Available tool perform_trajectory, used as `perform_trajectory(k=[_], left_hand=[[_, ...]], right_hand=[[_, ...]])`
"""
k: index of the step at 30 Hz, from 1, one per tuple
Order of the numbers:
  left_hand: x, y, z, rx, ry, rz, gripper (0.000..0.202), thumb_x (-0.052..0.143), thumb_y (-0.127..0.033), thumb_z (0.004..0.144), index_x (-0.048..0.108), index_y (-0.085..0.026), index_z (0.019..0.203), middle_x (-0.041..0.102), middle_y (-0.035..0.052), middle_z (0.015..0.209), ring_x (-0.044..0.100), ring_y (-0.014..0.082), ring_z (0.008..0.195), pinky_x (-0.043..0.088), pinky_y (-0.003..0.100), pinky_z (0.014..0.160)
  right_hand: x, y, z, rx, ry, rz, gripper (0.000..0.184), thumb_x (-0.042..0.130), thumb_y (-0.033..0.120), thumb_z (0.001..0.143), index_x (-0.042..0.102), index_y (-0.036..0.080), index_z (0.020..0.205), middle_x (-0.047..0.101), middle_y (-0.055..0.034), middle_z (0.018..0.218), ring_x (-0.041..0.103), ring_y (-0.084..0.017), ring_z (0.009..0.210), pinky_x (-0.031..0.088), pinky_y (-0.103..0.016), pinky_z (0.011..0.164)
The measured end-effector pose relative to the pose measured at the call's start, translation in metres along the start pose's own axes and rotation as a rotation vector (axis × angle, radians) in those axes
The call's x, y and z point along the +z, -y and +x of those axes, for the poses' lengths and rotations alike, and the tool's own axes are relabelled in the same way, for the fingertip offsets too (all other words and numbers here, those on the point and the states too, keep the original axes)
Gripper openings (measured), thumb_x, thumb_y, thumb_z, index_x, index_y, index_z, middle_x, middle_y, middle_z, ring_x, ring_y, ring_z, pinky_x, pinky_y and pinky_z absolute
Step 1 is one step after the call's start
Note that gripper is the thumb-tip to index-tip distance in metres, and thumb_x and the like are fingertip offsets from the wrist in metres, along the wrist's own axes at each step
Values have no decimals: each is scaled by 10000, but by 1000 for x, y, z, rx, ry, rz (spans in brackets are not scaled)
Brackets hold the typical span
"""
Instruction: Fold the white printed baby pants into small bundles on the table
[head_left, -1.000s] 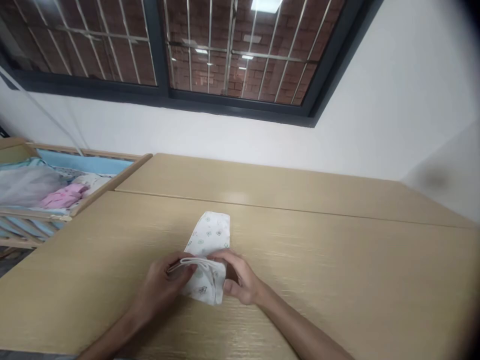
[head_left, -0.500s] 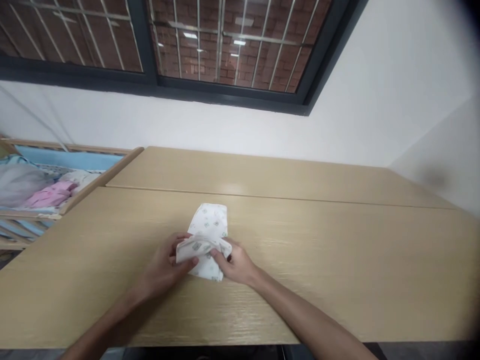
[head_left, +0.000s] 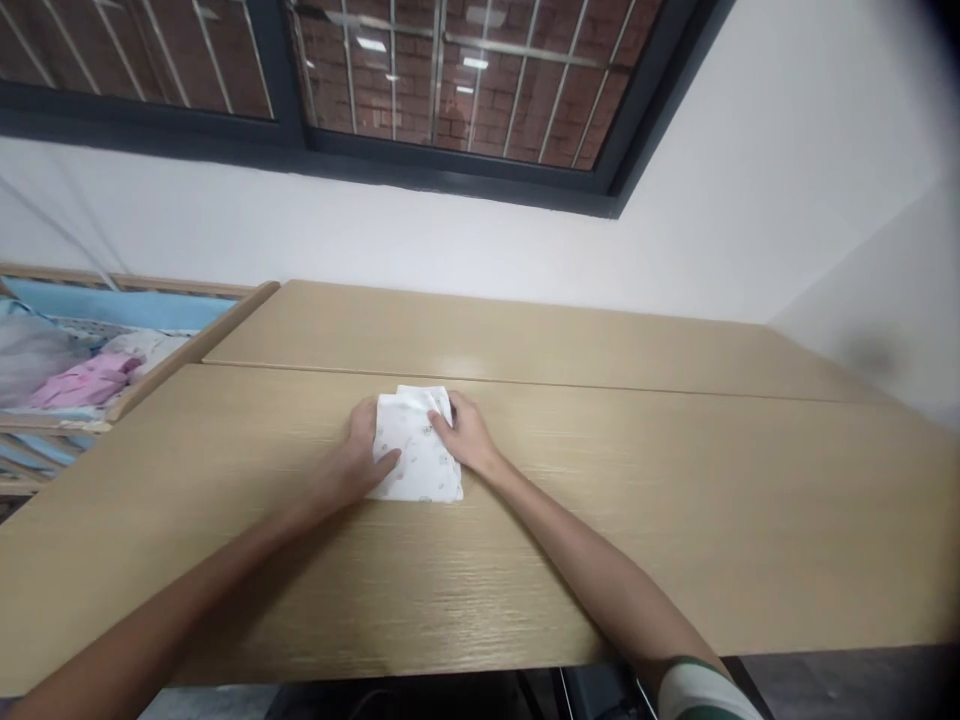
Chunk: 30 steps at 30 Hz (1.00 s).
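A small white cloth [head_left: 417,458] with a faint green print lies folded into a compact rectangle on the light wooden table [head_left: 675,520]. My left hand [head_left: 358,458] grips its left side, thumb on top of the fabric. My right hand [head_left: 465,432] pinches its far right corner, fingers curled over the edge. Both forearms reach in from the near edge of the table.
A wooden crib [head_left: 112,350] stands at the left, holding pink clothing [head_left: 82,380] and other pale fabric. A second tabletop [head_left: 525,340] butts against the far side. Behind it are a white wall and a dark-framed barred window [head_left: 375,90].
The near end of the cloth was lifted and folded away from me over the far part. Both hands moved forward with it and now rest on the shorter, flattened bundle.
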<state>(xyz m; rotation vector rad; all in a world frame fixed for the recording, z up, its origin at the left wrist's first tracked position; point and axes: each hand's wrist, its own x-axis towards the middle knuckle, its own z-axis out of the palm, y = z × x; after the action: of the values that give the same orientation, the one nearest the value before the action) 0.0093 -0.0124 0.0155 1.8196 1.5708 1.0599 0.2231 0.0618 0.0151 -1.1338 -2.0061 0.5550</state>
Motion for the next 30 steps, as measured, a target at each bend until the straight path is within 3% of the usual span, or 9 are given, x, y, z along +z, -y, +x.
perform_trajectory(k=[3, 7, 10, 13, 18, 30], left_hand=[[6, 12, 16, -24, 96, 94, 741, 638, -480, 834, 369, -167, 1449, 658, 86, 1042, 665, 262, 898, 541, 414, 823], [4, 27, 19, -8, 170, 189, 611, 576, -517, 877, 437, -190, 1375, 655, 42, 932, 648, 238, 836, 539, 398, 779], [-2, 31, 12, 58, 215, 224, 576, 542, -543, 909, 440, -206, 1365, 659, 80, 1088, 645, 259, 981, 538, 418, 845], [-5, 31, 5, 128, 256, 261, 525, 498, -529, 951, 443, -210, 1364, 650, 115, 1199, 631, 287, 1085, 524, 454, 921], [-3, 31, 4, 235, 267, 297, 443, 467, -454, 989, 435, -218, 1362, 645, 111, 1243, 626, 283, 1100, 500, 462, 972], [-4, 30, 5, 251, 304, 302, 379, 445, -427, 1009, 452, -233, 1335, 641, 81, 1158, 611, 258, 1057, 480, 431, 965]], right_hand=[[0, -16, 4, 50, 11, -43, 177, 563, 298, 911, 586, 187, 1047, 670, -63, 975, 605, -236, 935, 460, -401, 896], [-1, -28, -2, 104, 0, 32, 321, 556, 331, 926, 512, 183, 1207, 659, -84, 1071, 614, -226, 968, 481, -377, 870], [-1, -30, -4, 160, 4, 78, 355, 525, 342, 945, 472, 175, 1254, 659, -68, 1000, 623, -214, 878, 500, -365, 809], [-1, -30, -4, 149, 38, 63, 383, 516, 355, 958, 450, 179, 1292, 658, -94, 1083, 631, -235, 939, 503, -389, 833], [-3, -28, -5, 115, 59, 25, 409, 533, 358, 958, 437, 185, 1316, 635, -133, 1209, 619, -280, 1070, 493, -445, 923], [-5, -25, -6, 115, 81, 4, 406, 527, 344, 961, 420, 183, 1319, 634, -148, 1223, 624, -299, 1073, 504, -456, 898]])
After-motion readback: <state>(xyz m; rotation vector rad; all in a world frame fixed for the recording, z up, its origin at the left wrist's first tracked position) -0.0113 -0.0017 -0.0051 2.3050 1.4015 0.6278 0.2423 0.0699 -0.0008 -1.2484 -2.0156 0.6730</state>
